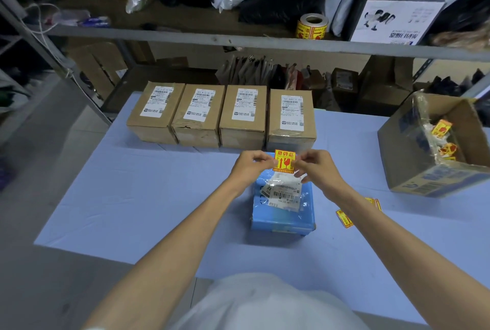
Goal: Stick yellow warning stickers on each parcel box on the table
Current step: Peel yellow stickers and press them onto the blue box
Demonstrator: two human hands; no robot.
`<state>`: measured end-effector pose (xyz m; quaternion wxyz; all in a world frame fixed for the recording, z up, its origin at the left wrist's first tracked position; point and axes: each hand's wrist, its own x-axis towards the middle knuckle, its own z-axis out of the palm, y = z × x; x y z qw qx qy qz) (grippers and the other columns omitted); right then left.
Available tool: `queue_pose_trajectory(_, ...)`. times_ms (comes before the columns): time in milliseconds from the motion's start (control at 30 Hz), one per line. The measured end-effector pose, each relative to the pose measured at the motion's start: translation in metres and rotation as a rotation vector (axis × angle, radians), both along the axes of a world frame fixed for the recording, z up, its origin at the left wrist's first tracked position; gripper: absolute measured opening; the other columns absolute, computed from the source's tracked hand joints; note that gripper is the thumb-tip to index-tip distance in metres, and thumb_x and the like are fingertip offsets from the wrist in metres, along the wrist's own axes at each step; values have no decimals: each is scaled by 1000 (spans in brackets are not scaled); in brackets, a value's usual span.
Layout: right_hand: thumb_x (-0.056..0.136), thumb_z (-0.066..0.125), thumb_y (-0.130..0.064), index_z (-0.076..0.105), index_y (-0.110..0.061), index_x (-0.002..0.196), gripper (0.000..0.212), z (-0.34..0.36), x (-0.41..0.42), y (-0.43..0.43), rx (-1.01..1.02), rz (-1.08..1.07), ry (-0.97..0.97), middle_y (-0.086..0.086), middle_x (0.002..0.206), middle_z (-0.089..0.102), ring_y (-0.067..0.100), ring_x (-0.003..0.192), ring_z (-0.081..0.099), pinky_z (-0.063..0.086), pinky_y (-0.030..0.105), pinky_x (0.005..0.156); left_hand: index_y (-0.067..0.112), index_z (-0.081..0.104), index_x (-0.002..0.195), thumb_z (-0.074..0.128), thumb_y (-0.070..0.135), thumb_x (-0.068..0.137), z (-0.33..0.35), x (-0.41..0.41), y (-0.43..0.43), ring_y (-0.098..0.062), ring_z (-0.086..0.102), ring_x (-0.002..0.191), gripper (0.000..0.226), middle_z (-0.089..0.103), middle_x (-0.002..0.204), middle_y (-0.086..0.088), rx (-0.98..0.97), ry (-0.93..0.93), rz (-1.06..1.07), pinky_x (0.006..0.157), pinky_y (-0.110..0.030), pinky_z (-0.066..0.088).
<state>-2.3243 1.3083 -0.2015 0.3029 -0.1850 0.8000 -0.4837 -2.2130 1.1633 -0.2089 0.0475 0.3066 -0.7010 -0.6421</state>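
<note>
A yellow warning sticker (pixel 285 159) with red print is held up between both hands. My left hand (pixel 250 166) pinches its left edge and my right hand (pixel 316 167) pinches its right edge. Just below them a blue parcel box (pixel 283 213) lies on the table with a crumpled white shipping label on top. Several brown parcel boxes (pixel 222 116) stand in a row at the far side, each with a white label. Loose yellow stickers (pixel 344 218) lie to the right of my right forearm.
The table wears a light blue cloth (pixel 132 197). An open cardboard carton (pixel 434 149) holding crumpled sticker scraps stands at the right. A roll of yellow stickers (pixel 312 26) sits on the metal shelf (pixel 238 41) behind the table, among bags and a white box.
</note>
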Motion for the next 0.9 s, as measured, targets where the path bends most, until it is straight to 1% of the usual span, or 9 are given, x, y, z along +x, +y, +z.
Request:
queue_pose_trajectory(100,90,62,-5,65,-1,84,8,-3,4,3,-23,-34,26,9,71,66,14,59,61,48,23,53,17,67,78,71,19,85,-6,1,6,-5,59,80,8,66,80,6,-5,-9,22,80,-18,42)
queue_pose_trajectory(200,89,64,-5,63,-4,80,10,-5,5,8,-44,-61,35,9,70,66,14,57,61,48,22,53,21,73,82,72,20,83,-10,-1,11,-12,63,97,2,71,91,4,31,-64,106,86,-23,44)
queue_pose_trajectory(267,88,65,-4,63,-4,78,10,-6,4,11,-33,-67,56,8,68,66,14,56,60,48,21,53,23,74,87,74,22,82,-14,-3,13,-13,65,98,6,72,93,4,-7,-112,133,82,-22,45)
queue_pose_trajectory(367,88,64,-3,62,-1,79,10,-7,0,16,-21,-104,65,9,67,64,15,57,58,47,22,54,23,70,101,75,29,80,-15,-3,14,-13,63,90,23,70,95,1,-134,-165,177,70,-21,44)
queue_pose_trajectory(467,88,63,-1,63,2,82,7,-7,-2,21,3,-52,12,12,70,64,15,58,58,47,20,52,21,70,91,72,28,83,-15,-1,12,-13,67,92,12,74,92,-1,-82,-141,151,72,-22,46)
queue_pose_trajectory(567,89,63,-1,63,8,89,9,-9,1,23,18,-8,-34,14,73,64,13,56,58,47,16,50,20,72,87,73,30,82,-15,-4,20,-14,67,95,12,74,94,0,-83,-152,96,72,-22,46)
queue_pose_trajectory(667,89,63,-2,63,5,87,7,-12,5,24,15,-11,-47,15,77,65,13,57,58,47,16,50,25,68,80,73,29,82,-17,-6,27,-15,63,94,6,71,102,0,-109,-197,86,67,-25,44)
queue_pose_trajectory(733,90,63,-4,62,3,86,8,-15,6,26,18,-6,-55,15,80,66,13,59,58,47,17,51,24,68,79,73,26,82,-20,-6,28,-14,61,89,6,70,100,0,-103,-207,88,64,-23,42)
queue_pose_trajectory(900,89,66,-10,63,1,88,11,-22,8,31,34,-36,-24,11,83,69,13,61,60,49,18,52,17,70,83,75,20,81,-23,-1,30,-13,64,88,6,70,91,2,-55,-161,65,74,-23,47)
